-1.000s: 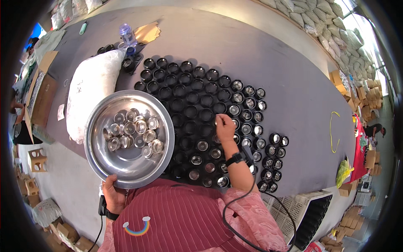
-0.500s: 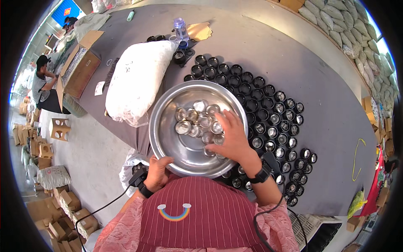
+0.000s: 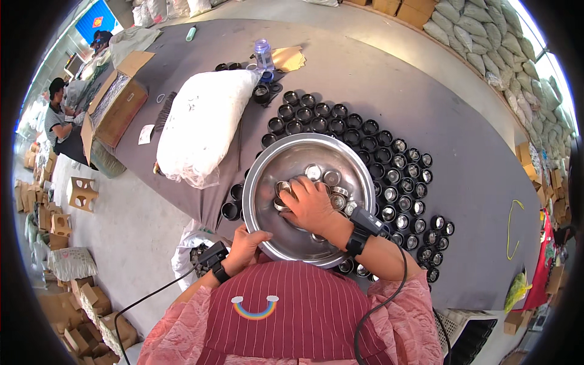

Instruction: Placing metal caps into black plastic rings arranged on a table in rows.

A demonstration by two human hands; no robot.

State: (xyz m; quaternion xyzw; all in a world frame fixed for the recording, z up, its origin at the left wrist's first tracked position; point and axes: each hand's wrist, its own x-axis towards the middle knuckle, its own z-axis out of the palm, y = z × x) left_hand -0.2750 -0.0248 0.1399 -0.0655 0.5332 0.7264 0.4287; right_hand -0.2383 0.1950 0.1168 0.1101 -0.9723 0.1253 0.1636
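A wide stainless steel basin [image 3: 250, 201] rests near my body, partly over the table's front edge. My left hand [image 3: 245, 246] grips its near left rim, thumb over the top. Inside lie several small round shiny metal cups [image 3: 332, 177]. Down in the basin, my right hand [image 3: 312, 207] has its fingers bent around some of these cups, which show at the fingertips; its palm hides others. Rows of black round holders [image 3: 370, 127] stand behind and to the right of the basin, and many on the right have a shiny metal piece inside.
A large white plastic sack [image 3: 201, 125] lies left of the basin. Behind it stand a clear bottle [image 3: 263, 56] and brown cardboard sheets [image 3: 288, 59]. An open carton [image 3: 121, 112] sits at the left table edge, near another person [image 3: 58, 118]. Cables run from both my wrists.
The basin has shifted right and toward me, with my left hand on its rim. My right hand has moved left within it, and its spread fingers have bent around the metal cups.
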